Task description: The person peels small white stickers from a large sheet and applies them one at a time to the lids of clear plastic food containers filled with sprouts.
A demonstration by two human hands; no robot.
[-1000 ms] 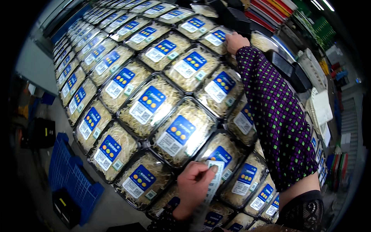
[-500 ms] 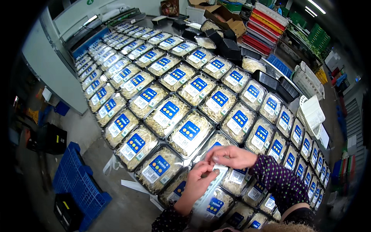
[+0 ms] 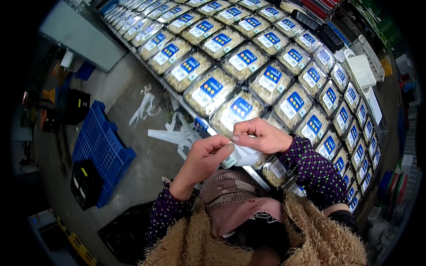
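Both my hands meet in front of my body, over the near edge of the table of packed trays. The thumb and fingers of my left hand (image 3: pixel 202 158) pinch one end of a white label strip (image 3: pixel 246 156). My right hand (image 3: pixel 265 138) pinches the same strip close beside the left fingertips. The strip hangs bent below the fingers, and its printed side is mostly hidden. Just beyond the hands lies a black tray (image 3: pixel 237 111) of pale sprouts under a clear lid, with a blue-and-white label on it.
Several rows of similar labelled trays (image 3: pixel 271 80) cover the table. White scrap strips (image 3: pixel 171 135) lie on the floor to the left. A blue plastic pallet (image 3: pixel 100 150) with a black crate (image 3: pixel 85 184) is farther left. A white basket (image 3: pixel 361 71) stands at the right edge.
My hands have drawn back from over the trays toward my body, with the strip between them. The strip, straighter before, is now bent. The view has tipped down, showing my clothing.
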